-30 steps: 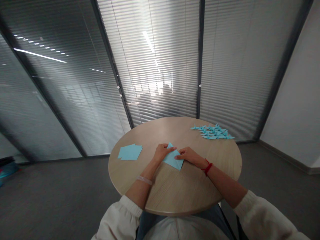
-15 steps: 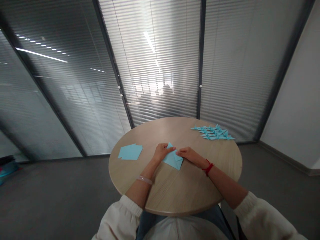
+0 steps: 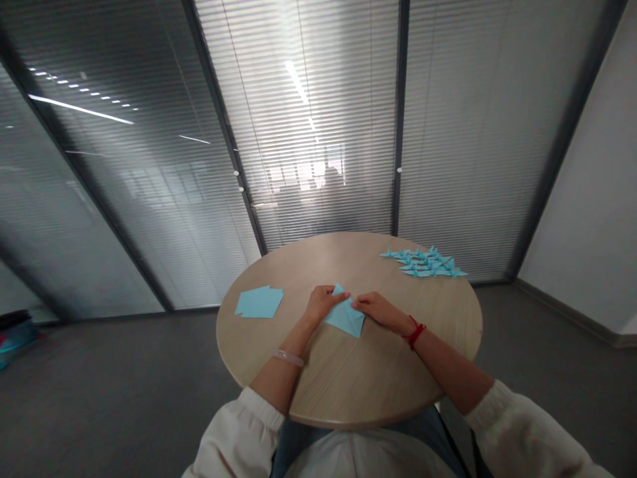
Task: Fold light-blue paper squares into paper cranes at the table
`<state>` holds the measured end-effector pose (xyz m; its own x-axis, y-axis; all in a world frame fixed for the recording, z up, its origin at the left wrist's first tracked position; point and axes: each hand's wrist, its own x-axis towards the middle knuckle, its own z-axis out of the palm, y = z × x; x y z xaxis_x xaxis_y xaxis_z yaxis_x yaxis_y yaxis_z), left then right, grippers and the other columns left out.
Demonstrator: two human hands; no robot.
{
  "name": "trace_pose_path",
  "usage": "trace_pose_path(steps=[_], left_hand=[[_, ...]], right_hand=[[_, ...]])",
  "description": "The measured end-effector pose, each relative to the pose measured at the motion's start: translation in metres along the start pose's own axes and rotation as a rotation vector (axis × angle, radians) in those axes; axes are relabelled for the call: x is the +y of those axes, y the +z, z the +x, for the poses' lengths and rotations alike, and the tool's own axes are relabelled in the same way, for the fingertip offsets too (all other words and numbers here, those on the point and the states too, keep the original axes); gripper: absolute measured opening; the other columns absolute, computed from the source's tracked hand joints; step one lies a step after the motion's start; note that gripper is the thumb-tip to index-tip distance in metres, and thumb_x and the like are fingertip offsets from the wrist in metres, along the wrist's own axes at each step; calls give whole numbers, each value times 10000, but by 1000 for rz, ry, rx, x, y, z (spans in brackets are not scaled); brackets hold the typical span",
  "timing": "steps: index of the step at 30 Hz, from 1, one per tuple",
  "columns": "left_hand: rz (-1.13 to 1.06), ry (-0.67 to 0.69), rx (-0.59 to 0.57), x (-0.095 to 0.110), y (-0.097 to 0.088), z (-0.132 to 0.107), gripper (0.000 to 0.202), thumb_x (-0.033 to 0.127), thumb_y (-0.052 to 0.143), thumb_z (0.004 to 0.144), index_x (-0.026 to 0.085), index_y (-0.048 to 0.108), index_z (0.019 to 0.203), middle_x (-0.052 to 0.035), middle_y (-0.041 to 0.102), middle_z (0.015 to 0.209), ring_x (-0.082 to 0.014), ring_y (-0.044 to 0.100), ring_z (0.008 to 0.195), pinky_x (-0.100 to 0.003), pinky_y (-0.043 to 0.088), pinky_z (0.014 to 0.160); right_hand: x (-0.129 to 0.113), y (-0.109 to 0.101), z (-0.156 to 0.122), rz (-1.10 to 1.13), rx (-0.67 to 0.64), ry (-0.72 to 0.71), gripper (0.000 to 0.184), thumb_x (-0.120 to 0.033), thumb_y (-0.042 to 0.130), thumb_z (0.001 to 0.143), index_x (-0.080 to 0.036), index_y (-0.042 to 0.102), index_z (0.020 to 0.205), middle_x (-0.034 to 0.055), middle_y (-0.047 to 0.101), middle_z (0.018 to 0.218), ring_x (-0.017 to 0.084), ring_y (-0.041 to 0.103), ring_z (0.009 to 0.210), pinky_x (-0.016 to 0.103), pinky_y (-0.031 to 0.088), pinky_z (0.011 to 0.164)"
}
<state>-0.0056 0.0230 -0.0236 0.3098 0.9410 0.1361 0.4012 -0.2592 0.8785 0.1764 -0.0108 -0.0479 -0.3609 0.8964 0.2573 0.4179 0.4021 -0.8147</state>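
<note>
Pressing a folded blue paper (image 3: 344,318) flat at the middle of the table (image 3: 358,385), you keep both hands almost where they were a second ago. Your left hand (image 3: 322,304) curls shut on its far corner; your right hand (image 3: 379,309), loosely open, lays fingertips on its right edge. Flat blue sheets (image 3: 259,302) lie left, folded cranes (image 3: 425,263) far right.

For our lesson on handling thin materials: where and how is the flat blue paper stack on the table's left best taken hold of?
Probably at a fanned-out corner of the blue paper stack, coming low from its left side with the left hand, the nearer one. The sheets lie flat on the table, slightly offset, so a jutting corner gives the only liftable edge.
</note>
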Motion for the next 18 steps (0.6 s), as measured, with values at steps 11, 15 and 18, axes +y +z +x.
trace_pose_path(steps=[11, 15, 18], left_hand=[[57, 77, -21, -3, 0, 2, 437, 540, 698, 547, 121, 621, 646, 29, 475, 534, -83, 398, 484, -198, 235, 447], [36, 88, -10, -1, 0, 0, 427, 511, 695, 563, 113, 665, 711, 12, 522, 565, -96, 438, 510, -196, 275, 460], [9, 81, -30, 1, 1, -2, 407, 485, 700, 566, 112, 673, 727, 3, 550, 586, -102, 458, 518, -200, 313, 473]], right_hand=[[-1, -1, 0, -36, 2, -29, 421, -519, 450, 780, -167, 413, 552, -38, 322, 561, 93, 312, 549, 224, 239, 509], [-4, -2, -2, -27, 4, -33, 409, -505, 456, 781, -167, 418, 553, -39, 337, 558, 95, 322, 550, 222, 253, 518], [-4, -1, -2, 7, 3, -20, 392, -481, 476, 768, -166, 422, 540, -41, 331, 545, 95, 318, 542, 222, 254, 514]])
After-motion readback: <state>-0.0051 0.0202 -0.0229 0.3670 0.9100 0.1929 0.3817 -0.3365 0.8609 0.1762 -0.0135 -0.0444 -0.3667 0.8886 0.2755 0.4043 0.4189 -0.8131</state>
